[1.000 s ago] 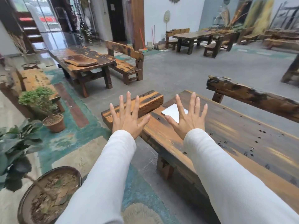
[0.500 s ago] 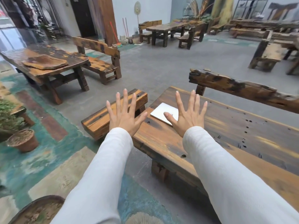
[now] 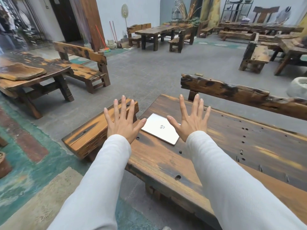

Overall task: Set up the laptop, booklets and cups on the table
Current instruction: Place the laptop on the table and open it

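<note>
Progress: just starting, I think | thin silver closed laptop (image 3: 160,128) is lying flat near the end of the long brown wooden table (image 3: 224,146), lid not lifted | no booklets or cups are showing, so no containers to check | left hand (image 3: 123,123) and right hand (image 3: 191,124) are spreading wide, holding nothing

Spread hands (image 3: 123,125) above closed laptop (image 3: 162,129).
</note>
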### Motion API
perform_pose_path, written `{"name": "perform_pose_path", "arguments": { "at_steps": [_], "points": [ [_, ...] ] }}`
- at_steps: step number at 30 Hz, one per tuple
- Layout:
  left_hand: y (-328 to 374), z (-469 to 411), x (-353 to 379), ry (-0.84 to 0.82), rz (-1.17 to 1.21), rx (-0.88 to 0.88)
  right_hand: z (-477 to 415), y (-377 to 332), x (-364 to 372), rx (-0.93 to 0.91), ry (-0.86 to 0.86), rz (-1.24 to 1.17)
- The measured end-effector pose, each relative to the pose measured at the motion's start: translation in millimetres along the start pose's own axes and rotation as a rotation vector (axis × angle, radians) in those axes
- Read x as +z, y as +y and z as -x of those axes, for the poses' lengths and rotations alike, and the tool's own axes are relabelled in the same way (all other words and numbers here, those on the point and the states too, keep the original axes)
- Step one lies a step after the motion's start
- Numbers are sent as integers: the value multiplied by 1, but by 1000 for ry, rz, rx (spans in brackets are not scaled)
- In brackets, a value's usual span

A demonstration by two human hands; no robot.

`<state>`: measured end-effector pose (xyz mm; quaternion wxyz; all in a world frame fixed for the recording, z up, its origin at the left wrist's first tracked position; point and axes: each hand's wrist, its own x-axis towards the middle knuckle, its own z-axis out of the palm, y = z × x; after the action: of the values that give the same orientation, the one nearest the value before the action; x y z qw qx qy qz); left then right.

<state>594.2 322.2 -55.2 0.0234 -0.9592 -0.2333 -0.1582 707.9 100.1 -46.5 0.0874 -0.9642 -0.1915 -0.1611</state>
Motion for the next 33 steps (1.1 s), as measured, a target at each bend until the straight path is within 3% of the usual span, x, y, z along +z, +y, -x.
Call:
{"name": "perform_pose_path", "arguments": {
  "at_steps": [16, 24, 33],
  "points": [
    [50, -110, 63, -68, 21, 6, -110, 52, 73, 37, -92, -5],
    [45, -166, 109, -147, 60, -37, -147, 49, 118, 93, -198, -8],
    [16, -262, 176, -248, 95, 53, -207, 42, 180, 250, -279, 25]
  ]
}}
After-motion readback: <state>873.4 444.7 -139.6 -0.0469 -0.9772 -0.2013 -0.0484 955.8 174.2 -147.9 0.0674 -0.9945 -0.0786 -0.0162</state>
